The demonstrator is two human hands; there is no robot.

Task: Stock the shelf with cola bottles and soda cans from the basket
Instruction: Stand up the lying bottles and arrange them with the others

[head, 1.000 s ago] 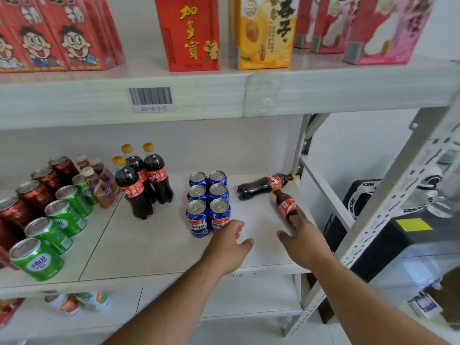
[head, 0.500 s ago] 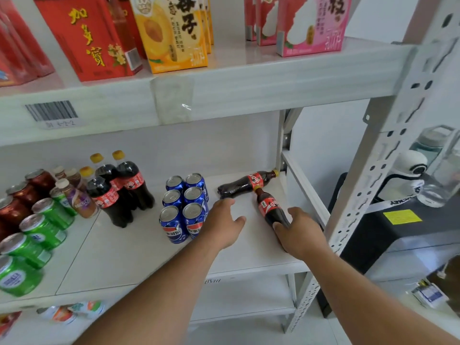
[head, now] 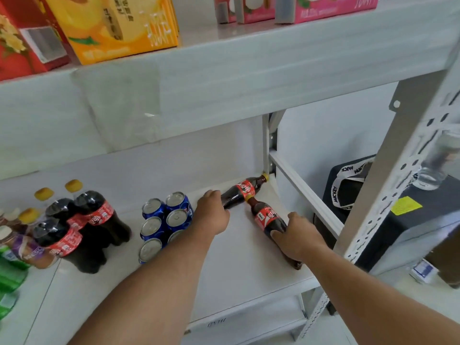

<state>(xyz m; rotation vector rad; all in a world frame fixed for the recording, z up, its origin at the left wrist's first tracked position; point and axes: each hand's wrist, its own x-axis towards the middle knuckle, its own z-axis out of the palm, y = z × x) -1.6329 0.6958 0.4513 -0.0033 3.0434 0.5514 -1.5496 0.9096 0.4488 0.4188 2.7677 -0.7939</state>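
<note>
While both dark cola bottles with red labels and yellow caps lie flat on the white shelf board (head: 239, 275), the main risk can be judged as rolling: round plastic bodies on their sides are free to turn away as soon as they are nudged. The left hand (head: 213, 215) is laid on the base end of the far lying bottle (head: 242, 191), fingers curled over it, though how firmly that grip is closed cannot be told. The right hand (head: 300, 239) is wrapped around the lower body of the near lying bottle (head: 270, 217), so its grip is closed on that bottle. The cap of the near bottle is seen touching the side of the far one, just beyond both grips; if either is lifted carelessly, the other could be knocked toward the open right edge of the shelf beside the grey slotted upright (head: 388, 175). Just to the left of the left grip, the cluster of blue soda cans with silver tops (head: 164, 220) could be bumped by the forearm. Further left of that grip the standing cola bottles (head: 82, 227) could be toppled if a raised bottle is set down crowded against them. No basket is visible
</note>
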